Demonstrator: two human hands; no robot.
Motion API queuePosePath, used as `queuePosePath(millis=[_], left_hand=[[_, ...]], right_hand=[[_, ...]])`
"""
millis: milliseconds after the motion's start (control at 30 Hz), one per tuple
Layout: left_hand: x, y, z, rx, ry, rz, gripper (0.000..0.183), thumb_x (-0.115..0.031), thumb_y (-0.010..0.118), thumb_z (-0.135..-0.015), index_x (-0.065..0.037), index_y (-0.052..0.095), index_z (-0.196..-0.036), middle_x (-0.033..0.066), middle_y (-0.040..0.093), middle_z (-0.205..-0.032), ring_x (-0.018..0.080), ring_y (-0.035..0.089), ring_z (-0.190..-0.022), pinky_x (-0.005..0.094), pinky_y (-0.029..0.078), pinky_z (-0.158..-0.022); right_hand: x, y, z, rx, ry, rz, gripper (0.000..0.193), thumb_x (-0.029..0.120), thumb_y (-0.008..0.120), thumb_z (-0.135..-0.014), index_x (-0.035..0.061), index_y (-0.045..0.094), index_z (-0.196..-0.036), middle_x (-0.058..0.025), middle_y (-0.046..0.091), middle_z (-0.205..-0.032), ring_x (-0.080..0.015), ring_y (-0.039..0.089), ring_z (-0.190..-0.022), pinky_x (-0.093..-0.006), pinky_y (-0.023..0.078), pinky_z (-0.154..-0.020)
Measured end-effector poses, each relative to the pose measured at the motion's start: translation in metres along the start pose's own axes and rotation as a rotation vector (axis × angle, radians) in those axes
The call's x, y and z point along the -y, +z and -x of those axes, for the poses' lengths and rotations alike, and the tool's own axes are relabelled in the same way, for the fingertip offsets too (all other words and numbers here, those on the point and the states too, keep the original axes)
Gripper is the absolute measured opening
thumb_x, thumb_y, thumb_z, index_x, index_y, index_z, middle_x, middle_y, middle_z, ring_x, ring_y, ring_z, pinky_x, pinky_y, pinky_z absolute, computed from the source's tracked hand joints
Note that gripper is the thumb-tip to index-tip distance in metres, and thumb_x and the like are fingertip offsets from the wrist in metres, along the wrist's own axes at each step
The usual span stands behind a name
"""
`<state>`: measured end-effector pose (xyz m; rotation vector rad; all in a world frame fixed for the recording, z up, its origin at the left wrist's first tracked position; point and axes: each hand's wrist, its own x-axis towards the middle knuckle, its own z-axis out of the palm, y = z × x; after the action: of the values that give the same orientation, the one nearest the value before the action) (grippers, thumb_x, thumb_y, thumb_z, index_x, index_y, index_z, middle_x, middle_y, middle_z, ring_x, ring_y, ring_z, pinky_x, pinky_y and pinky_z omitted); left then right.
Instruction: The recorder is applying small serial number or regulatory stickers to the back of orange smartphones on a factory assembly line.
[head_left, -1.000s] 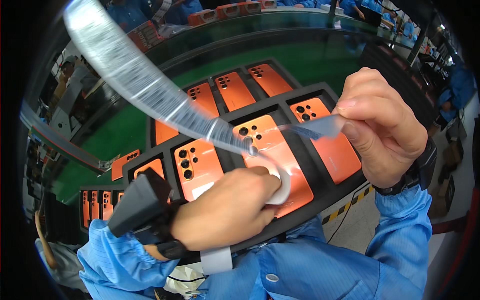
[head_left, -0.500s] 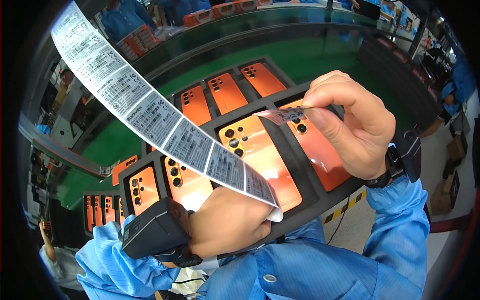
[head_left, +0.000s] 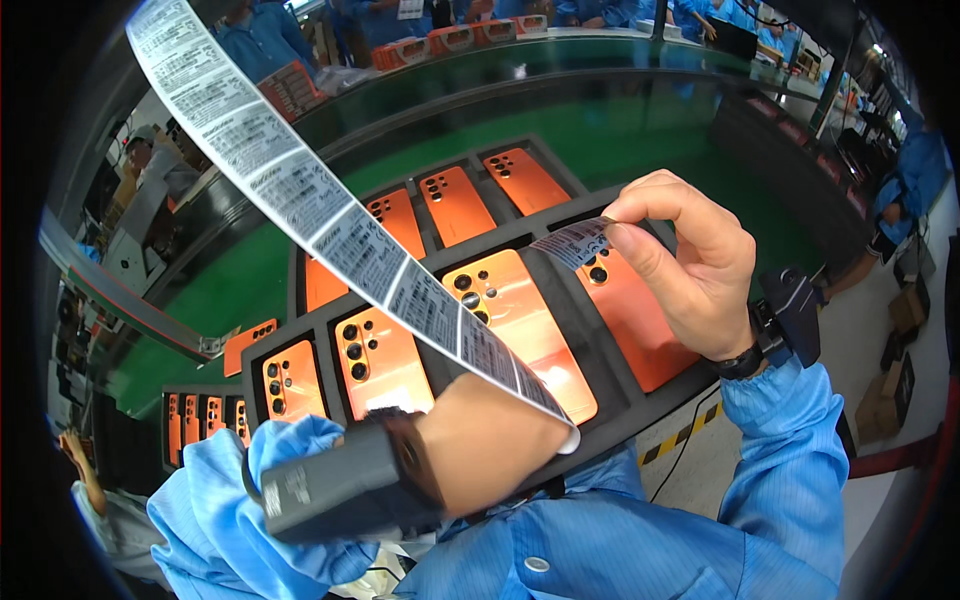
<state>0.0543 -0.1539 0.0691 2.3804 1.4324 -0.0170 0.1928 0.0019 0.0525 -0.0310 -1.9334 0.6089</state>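
Head view has the right hand (head_left: 690,265) raised over the right side of the front tray (head_left: 625,415), its thumb and forefinger pinched on one end of a printed label (head_left: 575,243). That label slants down to the left, its free edge over the gap beside the rightmost phone (head_left: 640,330) and its body covering part of that phone's cameras; whether it touches anything below cannot be told. At the tray's near edge lies the left hand (head_left: 490,440), blurred, its back turned up and its fingers hidden, so I cannot tell whether they grip. A long strip (head_left: 350,243) of similar labels runs from the upper left down to a curled end just beside this hand, crossing in front of the third phone (head_left: 535,335) from the left. Four orange phones sit in the front tray, one per slot, camera side up. Behind it, a rear tray (head_left: 562,172) with more orange phones rests on a green belt (head_left: 650,130). Black devices are strapped to both wrists, above blue sleeves (head_left: 785,430). Beyond the belt, people in blue clothing stand near orange boxes (head_left: 450,40).
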Motion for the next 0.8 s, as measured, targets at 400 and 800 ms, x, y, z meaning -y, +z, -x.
queuePosePath(millis=[400,800], left_hand=[[0.02,0.012,0.011,-0.112,0.235,-0.02,0.015,-0.013,0.054,-0.077,-0.005,0.06,-0.089,0.0116,0.059,-0.078,0.0243,0.062,-0.071,0.0361,0.051,-0.063],[0.137,0.001,-0.012,-0.749,-0.297,1.329,0.006,-0.007,0.055,-0.081,-0.001,0.055,-0.08,0.0037,0.054,-0.069,0.009,0.049,-0.055,0.0231,0.043,-0.051]], right_hand=[[-0.006,0.001,0.004,0.091,0.414,-0.368,0.011,0.008,0.062,-0.084,-0.0017,0.062,-0.09,-0.0043,0.063,-0.082,-0.0101,0.058,-0.074,-0.0224,0.046,-0.066],[-0.017,0.011,0.019,0.632,0.594,-0.409,0.013,0.014,0.065,-0.082,0.0049,0.062,-0.09,-0.0017,0.062,-0.08,-0.0099,0.058,-0.081,-0.0269,0.043,-0.076]])
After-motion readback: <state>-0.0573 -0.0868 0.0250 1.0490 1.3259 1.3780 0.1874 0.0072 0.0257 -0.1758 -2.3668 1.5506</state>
